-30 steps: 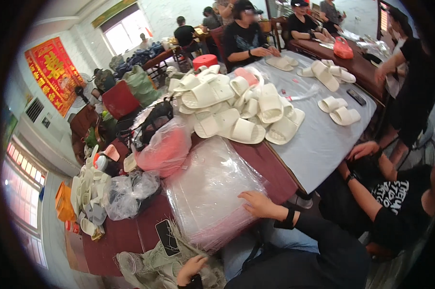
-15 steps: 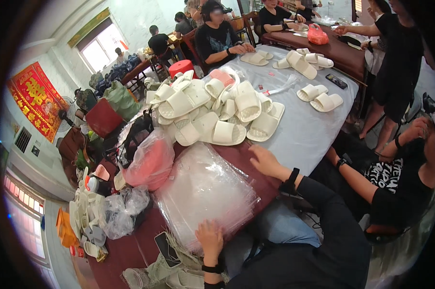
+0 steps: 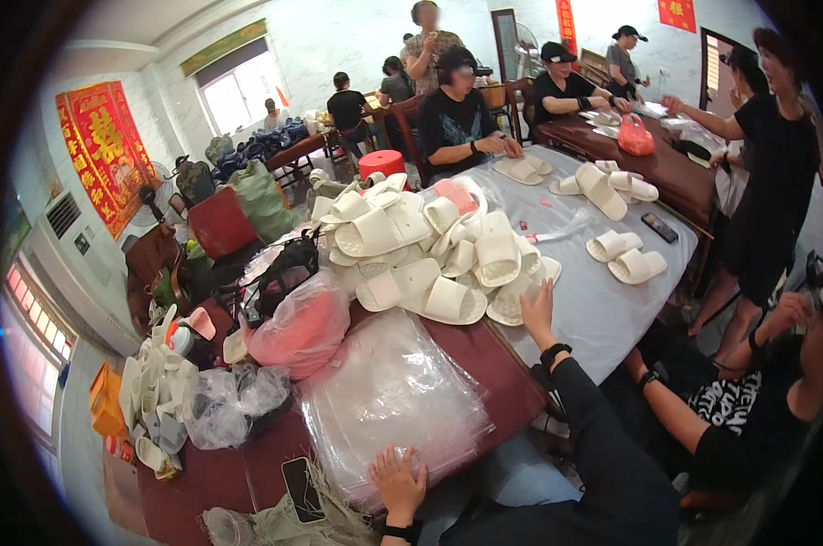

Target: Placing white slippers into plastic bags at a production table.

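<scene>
My left hand (image 3: 399, 482) lies with spread fingers on the near edge of a stack of clear plastic bags (image 3: 375, 391). My right hand (image 3: 539, 314) reaches forward with its fingers stretched out. Its fingertips are at the right side of a cream slipper (image 3: 512, 308) at the near right of a big heap of slippers (image 3: 384, 232); whether they touch it I cannot tell. Nothing shows in either hand.
A pink-filled plastic bag (image 3: 302, 323) and a crumpled clear bag (image 3: 238, 405) lie left of the stack. A phone (image 3: 302, 490) rests near the front edge. More slippers (image 3: 636, 266) lie on the white-covered table (image 3: 575, 318). A co-worker (image 3: 462, 118) sits across; another person sits close on my right.
My right hand has moved forward from the edge of the brown table to the slipper heap. The left hand stays on the bags. My view has tilted up, showing more of the room.
</scene>
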The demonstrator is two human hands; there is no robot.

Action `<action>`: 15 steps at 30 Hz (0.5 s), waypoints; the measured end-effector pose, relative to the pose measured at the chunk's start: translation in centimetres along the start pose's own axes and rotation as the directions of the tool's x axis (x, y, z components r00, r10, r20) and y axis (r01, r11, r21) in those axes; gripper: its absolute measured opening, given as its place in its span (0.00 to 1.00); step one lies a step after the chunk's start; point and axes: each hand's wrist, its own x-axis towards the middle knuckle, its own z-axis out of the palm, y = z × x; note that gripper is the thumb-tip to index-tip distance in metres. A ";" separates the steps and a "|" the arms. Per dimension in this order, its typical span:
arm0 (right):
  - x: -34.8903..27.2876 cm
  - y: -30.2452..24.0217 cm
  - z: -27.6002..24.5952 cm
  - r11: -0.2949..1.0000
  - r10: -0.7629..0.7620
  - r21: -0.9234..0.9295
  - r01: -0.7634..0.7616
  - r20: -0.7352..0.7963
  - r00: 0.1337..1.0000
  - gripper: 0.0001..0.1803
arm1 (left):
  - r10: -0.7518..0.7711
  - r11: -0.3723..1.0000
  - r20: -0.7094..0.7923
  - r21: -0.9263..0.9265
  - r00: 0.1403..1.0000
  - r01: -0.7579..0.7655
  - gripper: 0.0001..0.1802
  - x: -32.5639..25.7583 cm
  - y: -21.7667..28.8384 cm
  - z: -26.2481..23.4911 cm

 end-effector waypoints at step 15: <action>1.1 -0.3 -0.5 0.958 0.136 -0.278 -0.069 0.229 0.964 0.42 | -0.010 0.997 -0.037 -0.071 0.999 0.008 0.27 0.2 -0.2 -0.2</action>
